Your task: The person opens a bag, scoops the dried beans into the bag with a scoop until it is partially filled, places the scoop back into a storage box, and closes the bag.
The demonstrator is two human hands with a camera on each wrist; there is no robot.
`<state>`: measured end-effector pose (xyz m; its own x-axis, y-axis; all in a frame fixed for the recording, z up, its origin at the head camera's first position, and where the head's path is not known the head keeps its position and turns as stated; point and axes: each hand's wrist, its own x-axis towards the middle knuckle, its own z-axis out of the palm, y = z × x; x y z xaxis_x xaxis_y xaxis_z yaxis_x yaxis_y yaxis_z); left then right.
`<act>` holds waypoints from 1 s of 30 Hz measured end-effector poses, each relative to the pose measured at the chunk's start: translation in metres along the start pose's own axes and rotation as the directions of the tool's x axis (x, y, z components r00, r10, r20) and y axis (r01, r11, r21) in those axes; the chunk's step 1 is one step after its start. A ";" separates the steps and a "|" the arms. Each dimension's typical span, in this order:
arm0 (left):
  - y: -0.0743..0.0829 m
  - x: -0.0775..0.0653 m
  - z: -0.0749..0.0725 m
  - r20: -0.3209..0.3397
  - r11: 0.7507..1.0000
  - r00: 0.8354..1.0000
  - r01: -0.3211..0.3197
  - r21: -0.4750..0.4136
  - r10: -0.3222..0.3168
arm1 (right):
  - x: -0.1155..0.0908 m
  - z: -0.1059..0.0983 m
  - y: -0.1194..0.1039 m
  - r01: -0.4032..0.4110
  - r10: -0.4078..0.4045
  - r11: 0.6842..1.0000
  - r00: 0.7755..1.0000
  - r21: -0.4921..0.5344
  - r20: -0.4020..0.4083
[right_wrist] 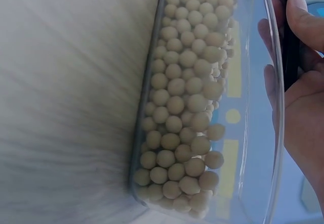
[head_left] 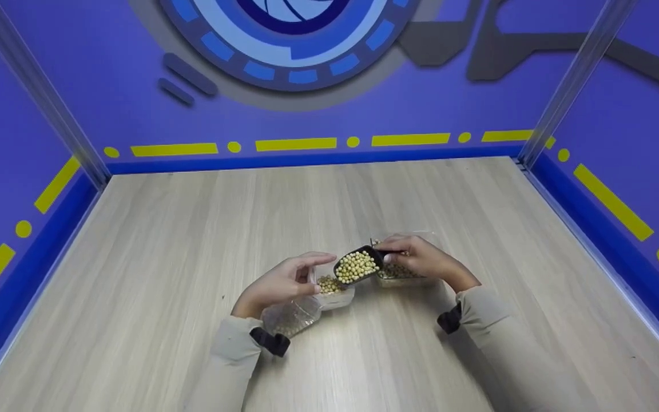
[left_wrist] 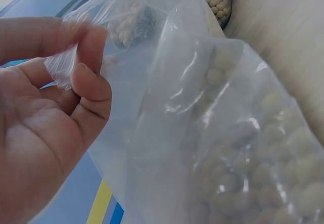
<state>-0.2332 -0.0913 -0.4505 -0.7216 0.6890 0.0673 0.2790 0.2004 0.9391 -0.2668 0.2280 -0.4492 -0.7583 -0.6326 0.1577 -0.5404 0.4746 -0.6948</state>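
Observation:
My left hand pinches the edge of a clear plastic bag between thumb and fingers. The bag lies partly under that hand, its mouth spread, with round pale-yellow beans inside. My right hand grips the handle of a black scoop heaped with the same beans. Tilted toward the left hand, the scoop overlaps the bag's mouth in the head view. Below the right hand stands a clear plastic box holding many more beans.
The wood-grain table carries the bag and box near its middle. Blue-purple panels with yellow marks rise at the back and both sides. A black wrist strap is on the left sleeve, another on the right.

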 end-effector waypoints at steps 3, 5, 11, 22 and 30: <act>0.001 0.000 -0.001 -0.002 1.000 1.000 -0.006 0.005 0.006 | 0.001 -0.001 -0.001 0.008 -0.008 1.000 1.000 -0.015 0.002; 0.002 0.000 -0.001 -0.002 1.000 1.000 -0.008 0.000 0.008 | 0.002 -0.002 -0.002 0.014 -0.014 1.000 1.000 -0.021 0.005; 0.003 -0.001 -0.001 -0.003 1.000 1.000 -0.012 -0.012 0.012 | 0.003 -0.004 -0.005 0.043 -0.042 0.996 0.999 -0.074 0.017; 0.004 -0.002 -0.002 -0.006 1.000 1.000 -0.009 -0.021 0.008 | 0.006 -0.008 -0.013 0.061 -0.056 0.988 0.998 -0.144 0.037; 0.004 -0.002 -0.002 -0.001 0.999 1.000 -0.016 -0.036 0.016 | 0.006 -0.010 -0.014 0.067 -0.060 0.982 0.997 -0.177 0.045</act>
<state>-0.2320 -0.0929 -0.4465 -0.7178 0.6913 0.0827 0.2677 0.1644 0.9494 -0.2667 0.2234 -0.4316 -0.7071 -0.6870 0.1672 -0.6461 0.5317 -0.5476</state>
